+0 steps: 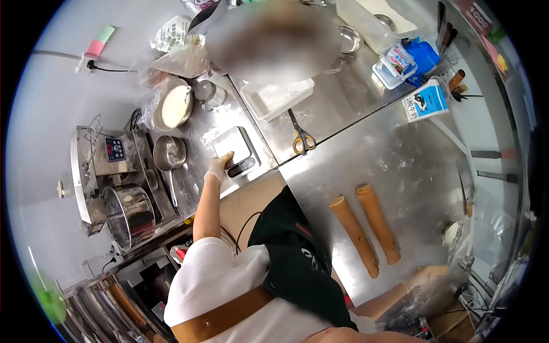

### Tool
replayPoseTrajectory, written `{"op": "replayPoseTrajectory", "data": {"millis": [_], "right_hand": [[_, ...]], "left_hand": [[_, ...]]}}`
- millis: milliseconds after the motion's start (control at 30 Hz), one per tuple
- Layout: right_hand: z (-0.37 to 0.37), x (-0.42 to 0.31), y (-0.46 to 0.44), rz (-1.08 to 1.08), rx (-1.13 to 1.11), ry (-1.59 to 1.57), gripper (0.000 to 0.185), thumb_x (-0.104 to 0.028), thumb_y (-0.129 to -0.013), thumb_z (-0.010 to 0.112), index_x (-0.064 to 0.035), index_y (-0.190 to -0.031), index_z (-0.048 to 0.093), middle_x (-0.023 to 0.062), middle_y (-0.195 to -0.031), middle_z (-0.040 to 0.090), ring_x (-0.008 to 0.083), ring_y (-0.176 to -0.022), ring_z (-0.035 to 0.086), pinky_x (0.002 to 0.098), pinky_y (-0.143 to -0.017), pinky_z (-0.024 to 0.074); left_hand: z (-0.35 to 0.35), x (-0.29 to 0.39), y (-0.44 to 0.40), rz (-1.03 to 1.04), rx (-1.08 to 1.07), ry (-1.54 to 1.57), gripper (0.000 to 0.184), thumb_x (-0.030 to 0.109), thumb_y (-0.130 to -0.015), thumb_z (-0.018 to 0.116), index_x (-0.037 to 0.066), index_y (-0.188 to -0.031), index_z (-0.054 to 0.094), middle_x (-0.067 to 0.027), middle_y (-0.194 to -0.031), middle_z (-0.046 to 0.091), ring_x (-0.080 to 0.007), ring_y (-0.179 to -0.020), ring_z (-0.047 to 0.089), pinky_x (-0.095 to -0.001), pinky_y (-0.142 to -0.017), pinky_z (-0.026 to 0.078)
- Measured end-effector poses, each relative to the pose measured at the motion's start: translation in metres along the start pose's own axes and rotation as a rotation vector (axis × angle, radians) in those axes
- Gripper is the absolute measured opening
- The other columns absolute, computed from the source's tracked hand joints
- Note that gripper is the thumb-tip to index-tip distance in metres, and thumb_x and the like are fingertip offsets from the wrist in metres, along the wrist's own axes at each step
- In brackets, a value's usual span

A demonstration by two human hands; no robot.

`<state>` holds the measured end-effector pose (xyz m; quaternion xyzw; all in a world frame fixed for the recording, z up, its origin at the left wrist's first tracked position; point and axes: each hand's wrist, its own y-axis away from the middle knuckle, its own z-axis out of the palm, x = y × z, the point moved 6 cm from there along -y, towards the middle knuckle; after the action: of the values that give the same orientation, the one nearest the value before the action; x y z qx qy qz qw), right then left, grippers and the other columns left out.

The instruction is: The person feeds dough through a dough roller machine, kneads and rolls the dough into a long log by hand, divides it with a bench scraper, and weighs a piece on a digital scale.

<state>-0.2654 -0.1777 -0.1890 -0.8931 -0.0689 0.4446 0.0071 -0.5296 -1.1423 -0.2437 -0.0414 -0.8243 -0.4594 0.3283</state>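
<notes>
My left hand (216,168), in a thin translucent glove, grips the lower left corner of a kitchen scale (231,144), a digit over its light top plate. The scale's small display (242,167) faces me. My right hand (424,276) is above the steel table's near right part, fingers stretched out and blurred, with no held object visible. Two long tan rolls (354,236) (378,224), resembling rolled cake, lie side by side on the table, apart from both hands. Scissors (302,140) with black and yellow handles lie beyond the scale.
A saucepan (170,153), a bowl of creamy white mixture (175,107) and a glass jar (210,93) stand left. A white tray (277,101) is at the back. A milk carton (425,102) and a knife (464,191) are right. A mixer bowl (129,217) sits lower left.
</notes>
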Motion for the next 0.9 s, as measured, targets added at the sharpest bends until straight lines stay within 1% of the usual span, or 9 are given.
{"op": "replayPoseTrajectory", "data": {"millis": [133, 233, 267, 300, 333, 467, 633, 733, 900], "right_hand": [[0.143, -0.206, 0.248, -0.183, -0.695, 0.029, 0.043, -0.025, -0.09, 0.072, -0.0006, -0.124, 0.062, 0.0082, -0.095, 0.065, 0.0207, -0.079, 0.063, 0.0363, -0.07, 0.0537], [0.234, -0.269, 0.443, -0.23, -1.363, 0.175, 0.034, -0.02, -0.091, 0.071, -0.0064, -0.12, 0.063, 0.0027, -0.08, 0.062, 0.0147, -0.068, 0.06, 0.0333, -0.061, 0.0525], [0.26, -0.273, 0.497, -0.183, -1.561, 0.221, 0.043, -0.028, -0.085, 0.073, -0.0038, -0.119, 0.062, 0.0149, -0.08, 0.068, 0.0251, -0.075, 0.068, 0.043, -0.069, 0.0547], [0.283, -0.278, 0.542, -0.464, -1.527, 0.125, 0.04, -0.028, -0.086, 0.069, -0.0077, -0.119, 0.061, 0.022, -0.08, 0.068, 0.037, -0.074, 0.07, 0.0492, -0.07, 0.0546], [0.298, -0.29, 0.578, -0.586, -1.544, 0.163, 0.034, -0.027, -0.087, 0.066, -0.0096, -0.116, 0.06, 0.0246, -0.084, 0.069, 0.0441, -0.079, 0.069, 0.0548, -0.073, 0.0535], [0.323, -0.297, 0.654, -0.747, -1.654, 0.316, 0.032, -0.023, -0.085, 0.065, -0.005, -0.111, 0.059, 0.0238, -0.085, 0.07, 0.0433, -0.081, 0.069, 0.054, -0.074, 0.0545], [0.316, -0.273, 0.657, -0.67, -1.717, 0.221, 0.042, -0.022, -0.086, 0.062, -0.0029, -0.124, 0.058, 0.0226, -0.084, 0.071, 0.0419, -0.081, 0.07, 0.0532, -0.075, 0.0546], [0.287, -0.267, 0.627, -0.573, -1.667, 0.233, 0.041, -0.023, -0.087, 0.062, -0.004, -0.123, 0.057, 0.0241, -0.084, 0.069, 0.0424, -0.081, 0.069, 0.0525, -0.074, 0.0543], [0.216, -0.263, 0.493, -0.243, -1.31, 0.14, 0.038, -0.017, -0.089, 0.061, -0.0033, -0.124, 0.057, 0.0167, -0.081, 0.065, 0.0313, -0.07, 0.062, 0.0436, -0.063, 0.0485]], "left_hand": [[0.006, 0.014, 0.017, 0.056, -0.035, -0.04, 0.053, 0.026, -0.078, 0.089, -0.004, -0.113, 0.065, -0.0129, -0.102, 0.07, -0.0232, -0.087, 0.066, -0.0356, -0.075, 0.054], [0.009, 0.02, 0.028, 0.064, 0.029, -0.031, 0.053, 0.022, -0.077, 0.09, -0.006, -0.114, 0.064, -0.0134, -0.104, 0.07, -0.0233, -0.087, 0.067, -0.0344, -0.078, 0.054], [0.007, 0.022, 0.031, 0.08, 0.061, -0.032, 0.053, 0.021, -0.077, 0.09, -0.006, -0.113, 0.064, -0.0137, -0.104, 0.07, -0.0233, -0.087, 0.067, -0.0342, -0.079, 0.054], [0.007, 0.017, 0.022, 0.148, 0.016, -0.039, 0.067, 0.035, -0.077, 0.089, -0.01, -0.118, 0.062, -0.0164, -0.105, 0.07, -0.0262, -0.088, 0.067, -0.0356, -0.074, 0.05], [0.006, 0.009, 0.012, 0.18, 0.009, 0.007, 0.065, 0.033, -0.077, 0.089, -0.01, -0.118, 0.062, -0.017, -0.106, 0.07, -0.026, -0.089, 0.067, -0.035, -0.075, 0.05], [0.017, 0.025, 0.044, 0.078, -0.004, 0.053, 0.052, 0.02, -0.08, 0.086, -0.005, -0.116, 0.058, -0.0125, -0.1, 0.068, -0.0223, -0.086, 0.065, -0.0343, -0.08, 0.054], [0.029, 0.017, 0.078, 0.118, -0.155, 0.116, 0.034, 0.018, -0.092, 0.073, 0.002, -0.114, 0.052, -0.0062, -0.094, 0.064, -0.0189, -0.082, 0.066, -0.0352, -0.072, 0.058], [0.031, -0.001, 0.075, 0.303, -0.282, 0.457, 0.025, 0.006, -0.097, 0.063, 0.006, -0.119, 0.052, -0.0075, -0.111, 0.065, -0.0202, -0.103, 0.066, -0.0352, -0.09, 0.055], [0.135, 0.037, 0.089, 0.337, -0.547, 0.266, 0.045, 0.0, -0.093, 0.063, 0.003, -0.135, 0.049, -0.0094, -0.117, 0.065, -0.0203, -0.104, 0.064, -0.0355, -0.091, 0.053]]}}
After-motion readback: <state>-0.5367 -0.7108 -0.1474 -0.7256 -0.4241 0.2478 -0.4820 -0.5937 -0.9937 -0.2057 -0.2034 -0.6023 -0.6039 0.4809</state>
